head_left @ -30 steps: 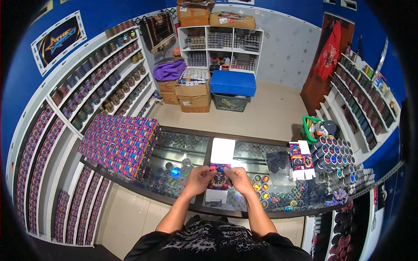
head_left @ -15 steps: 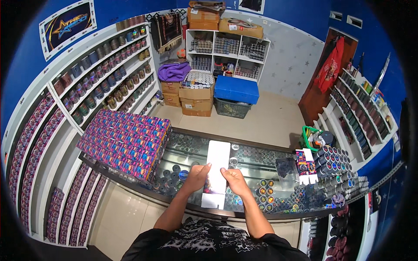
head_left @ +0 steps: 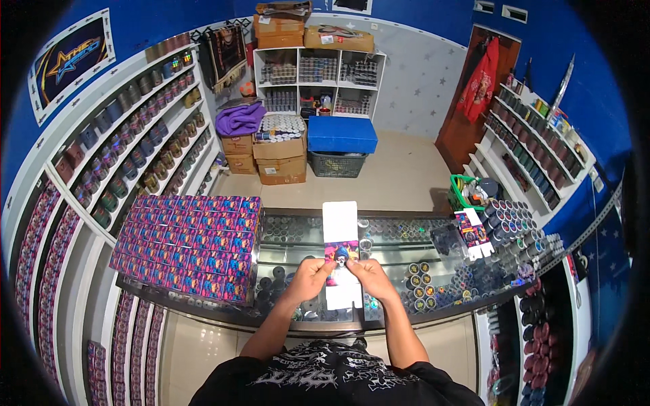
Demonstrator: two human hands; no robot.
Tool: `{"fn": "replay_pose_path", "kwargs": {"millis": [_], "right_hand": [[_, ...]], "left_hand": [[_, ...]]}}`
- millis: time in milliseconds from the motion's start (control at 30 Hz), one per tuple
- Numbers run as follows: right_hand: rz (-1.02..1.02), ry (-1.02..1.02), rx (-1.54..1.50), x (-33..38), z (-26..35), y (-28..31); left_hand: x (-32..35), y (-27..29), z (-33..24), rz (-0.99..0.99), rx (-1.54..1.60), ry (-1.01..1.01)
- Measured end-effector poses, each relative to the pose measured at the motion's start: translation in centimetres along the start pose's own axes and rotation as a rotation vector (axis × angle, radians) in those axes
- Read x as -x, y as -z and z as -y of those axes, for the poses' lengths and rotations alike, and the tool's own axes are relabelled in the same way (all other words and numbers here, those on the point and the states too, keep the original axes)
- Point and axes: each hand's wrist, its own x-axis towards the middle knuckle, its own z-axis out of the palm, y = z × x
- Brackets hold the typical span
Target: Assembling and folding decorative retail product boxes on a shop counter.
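Observation:
Both my hands grip a partly folded carton (head_left: 340,220) above the glass counter. Its far panel is plain white, a band in the middle carries a purple, pink and yellow print with a skull figure, and a white flap hangs toward me. My left hand (head_left: 311,278) pinches the carton's left edge with thumb and fingers. On the opposite edge my right hand (head_left: 374,277) does the same, its thumb pressed on the printed band. The fingers under the carton are partly hidden.
A large block of matching printed boxes (head_left: 189,247) covers the counter's left end. To the right lie flat cartons (head_left: 473,231), stacked round tins (head_left: 509,215) and a green-handled basket (head_left: 466,196). Small round containers (head_left: 420,287) show at the glass counter (head_left: 399,260), right of my hands.
The carton has turned or folded so its printed band now faces up between my hands, where mostly white showed before. My hands stay on its two edges. The whole view has shifted.

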Motion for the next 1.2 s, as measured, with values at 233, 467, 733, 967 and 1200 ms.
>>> {"fn": "replay_pose_path", "kwargs": {"millis": [233,467,733,967,1200], "right_hand": [[-0.023,-0.022,-0.004,0.2,-0.3,-1.6],[0.080,0.003,-0.043,-0.6,-0.5,-3.5],[0.051,0.020,-0.214,-0.9,-0.3,-5.2],[0.028,0.012,-0.134,-0.9,0.3,-3.9],[-0.007,-0.019,-0.249,-1.4,-0.4,-1.7]], "left_hand": [[0.5,2.2,-0.2,0.178,0.142,0.173],[1.2,4.0,0.9,0.012,0.150,0.090],[1.6,5.6,1.0,0.059,0.271,0.160],[0.7,4.8,2.0,0.012,0.330,0.182],[-0.5,2.3,0.9,0.043,0.251,0.166]]}}
